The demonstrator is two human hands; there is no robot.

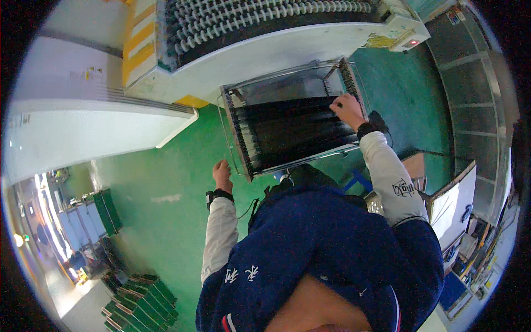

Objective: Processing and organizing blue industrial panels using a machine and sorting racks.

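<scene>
A metal-framed slotted rack [241, 138] stands in front of me, with toothed strips along its two ends. Dark, thin panels [298, 130] sit in it side by side, their edges close together. Over the rack's right end is my right hand [348, 110], its fingers bent and pressed together at the panels' upper edges; what they grip is hidden. My left hand [222, 176] hangs just outside the rack's left end, apart from it, fingers loosely curled with nothing seen in them. Both wrists wear dark bands.
Beyond the rack is a pale machine [265, 61] topped with rows of rollers [238, 25]. A white panel-like surface [99, 135] juts in at left. Green boards [141, 304] stand lower left on green floor [160, 205]. A grey metal cabinet [470, 105] and a white board [451, 202] are at right.
</scene>
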